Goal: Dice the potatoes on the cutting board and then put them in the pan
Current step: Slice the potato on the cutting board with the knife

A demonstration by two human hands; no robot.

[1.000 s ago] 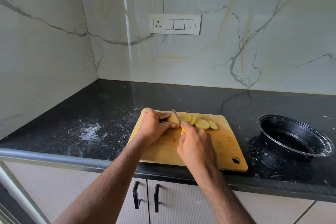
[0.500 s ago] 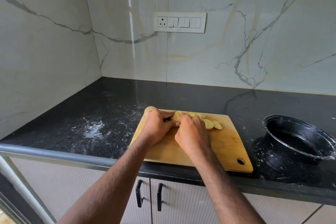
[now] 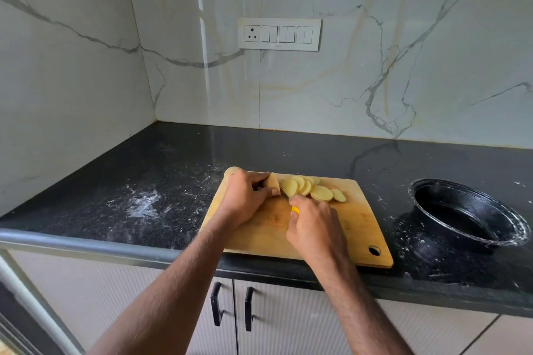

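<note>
A: Fingers first. Left hand (image 3: pixel 245 199): fingers curled over the uncut stub of potato (image 3: pixel 272 181), thumb along its near side, pinning it to the cutting board (image 3: pixel 356 222). Fingertips sit just beside the cut face.

B: Right hand (image 3: pixel 315 228)?

A: Wrapped round a yellow-handled knife (image 3: pixel 294 210); only a bit of handle shows by the thumb. The blade runs up toward the stub, thin and mostly hidden. Whether the edge is in the potato or just against it, I cannot tell.

B: Main risk?

A: The stub is short. With so little left to hold, the left fingertips lie very close to the blade line; a slip of the knife or a roll of the stub could nick them.

B: Other trouble?

A: The slices (image 3: pixel 314 190) lie fanned, overlapping, just right of the blade, near the board's far edge. They are rounds, not dice, so more cutting is due. Stacked wet rounds may slide under the knife and give uneven pieces, or skid off onto the counter (image 3: pixel 173 176).

B: The pan (image 3: pixel 467 213)?

A: Black, on the counter well right of the board, no potato visible in it. The gap means carried pieces can drop on the way. The counter there shows white streaks and specks, so anything dropped picks that up.

B: The board itself?

A: Its near edge is close to the counter's front lip; hard downward pushes could shift it.
</note>
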